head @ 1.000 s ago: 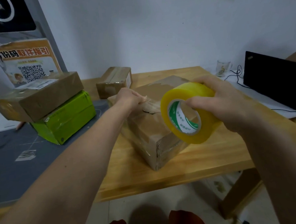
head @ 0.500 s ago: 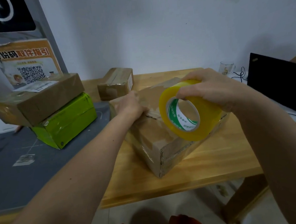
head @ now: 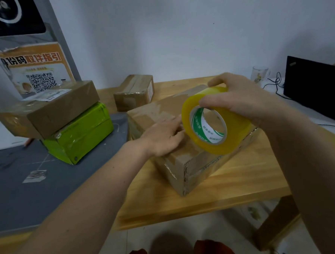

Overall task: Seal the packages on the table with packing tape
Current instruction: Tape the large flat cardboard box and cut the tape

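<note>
Since the earlier frames, the left hand point(head: 164, 137) has slid from the far left edge of the large cardboard box point(head: 192, 164) toward its near end, and now lies flat on the box top with fingers straight, pressing the surface just left of the tape roll. The right hand point(head: 239, 97) has carried the yellow packing tape roll point(head: 213, 122) lower, so the roll's bottom edge now meets the box top; its fingers curl over the roll's rim, gripping it from above. The roll stands on edge, its white and green core facing the viewer.

That large box sits at the near middle of the wooden table point(head: 234, 187), one corner pointing toward the viewer. A smaller cardboard box point(head: 133, 92) stands at the far edge, behind it. To the left, on a grey mat point(head: 30, 192), a brown parcel point(head: 51, 109) rests on top of a green box point(head: 79, 133). At far right are a glass cup point(head: 259, 76) and a black laptop screen point(head: 316, 88).
</note>
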A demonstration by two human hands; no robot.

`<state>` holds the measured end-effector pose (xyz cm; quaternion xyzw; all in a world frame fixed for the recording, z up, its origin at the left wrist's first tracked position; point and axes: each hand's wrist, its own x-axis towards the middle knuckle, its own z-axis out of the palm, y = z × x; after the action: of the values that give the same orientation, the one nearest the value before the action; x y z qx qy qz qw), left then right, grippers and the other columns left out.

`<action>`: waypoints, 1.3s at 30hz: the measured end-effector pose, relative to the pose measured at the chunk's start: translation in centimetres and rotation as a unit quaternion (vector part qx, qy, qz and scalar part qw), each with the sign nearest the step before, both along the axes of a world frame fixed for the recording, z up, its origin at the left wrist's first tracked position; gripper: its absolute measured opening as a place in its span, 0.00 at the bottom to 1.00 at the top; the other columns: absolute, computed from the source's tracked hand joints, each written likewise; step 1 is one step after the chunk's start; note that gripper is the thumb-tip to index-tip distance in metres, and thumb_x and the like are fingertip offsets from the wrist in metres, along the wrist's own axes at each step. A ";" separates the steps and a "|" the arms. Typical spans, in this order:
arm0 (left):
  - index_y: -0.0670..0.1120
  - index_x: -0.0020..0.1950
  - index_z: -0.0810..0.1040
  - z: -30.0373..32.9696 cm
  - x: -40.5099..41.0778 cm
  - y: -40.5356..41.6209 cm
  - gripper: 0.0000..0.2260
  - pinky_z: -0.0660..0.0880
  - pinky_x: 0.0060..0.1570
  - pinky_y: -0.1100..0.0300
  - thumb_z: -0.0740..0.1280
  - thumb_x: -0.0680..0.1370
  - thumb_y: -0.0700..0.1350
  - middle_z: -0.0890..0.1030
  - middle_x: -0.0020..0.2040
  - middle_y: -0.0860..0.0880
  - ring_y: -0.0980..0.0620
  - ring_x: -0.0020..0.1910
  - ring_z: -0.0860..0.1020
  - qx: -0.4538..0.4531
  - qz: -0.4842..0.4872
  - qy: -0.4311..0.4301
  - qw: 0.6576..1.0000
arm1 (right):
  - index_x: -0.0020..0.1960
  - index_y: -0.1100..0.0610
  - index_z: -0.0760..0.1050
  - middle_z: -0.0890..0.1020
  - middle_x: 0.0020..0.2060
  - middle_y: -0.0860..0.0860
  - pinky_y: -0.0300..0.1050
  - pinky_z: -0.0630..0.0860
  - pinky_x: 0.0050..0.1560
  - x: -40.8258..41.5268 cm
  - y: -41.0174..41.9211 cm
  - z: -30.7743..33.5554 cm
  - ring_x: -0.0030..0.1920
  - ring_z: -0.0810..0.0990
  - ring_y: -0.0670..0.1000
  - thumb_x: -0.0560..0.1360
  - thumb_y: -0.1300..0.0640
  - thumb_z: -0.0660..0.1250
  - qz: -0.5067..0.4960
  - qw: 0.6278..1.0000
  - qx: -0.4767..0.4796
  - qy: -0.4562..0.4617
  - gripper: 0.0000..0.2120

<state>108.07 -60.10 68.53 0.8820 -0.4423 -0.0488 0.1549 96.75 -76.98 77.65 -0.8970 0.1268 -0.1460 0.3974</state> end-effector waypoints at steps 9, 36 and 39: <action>0.49 0.81 0.50 -0.6 -0.9 -0.6 0.28 0.46 0.76 0.58 0.49 0.83 0.58 0.50 0.81 0.51 0.54 0.79 0.49 0.089 0.012 -0.068 0.994 | 0.58 0.53 0.73 0.81 0.45 0.46 0.34 0.77 0.37 -4.3 3.1 -10.6 0.42 0.81 0.43 0.67 0.59 0.78 -0.106 0.936 0.247 -0.226 0.23; 0.52 0.79 0.59 -0.3 -1.1 1.4 0.22 0.53 0.76 0.56 0.46 0.84 0.48 0.57 0.80 0.54 0.56 0.77 0.55 0.051 -0.048 -0.021 0.997 | 0.57 0.55 0.77 0.83 0.43 0.48 0.36 0.78 0.38 -2.3 4.4 -12.2 0.42 0.84 0.46 0.63 0.59 0.71 -0.163 0.867 0.370 -0.292 0.21; 0.49 0.81 0.51 -0.3 0.0 0.4 0.23 0.46 0.77 0.56 0.45 0.85 0.50 0.50 0.81 0.51 0.55 0.79 0.48 0.101 0.040 -0.028 0.994 | 0.57 0.55 0.77 0.83 0.43 0.47 0.34 0.77 0.37 -2.4 4.2 -12.4 0.41 0.83 0.44 0.65 0.61 0.71 -0.155 0.869 0.367 -0.294 0.21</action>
<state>108.03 -59.66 68.28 0.9110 -0.4041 -0.0622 0.0548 94.33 -72.74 65.30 -0.5715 0.1856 -0.4054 0.6889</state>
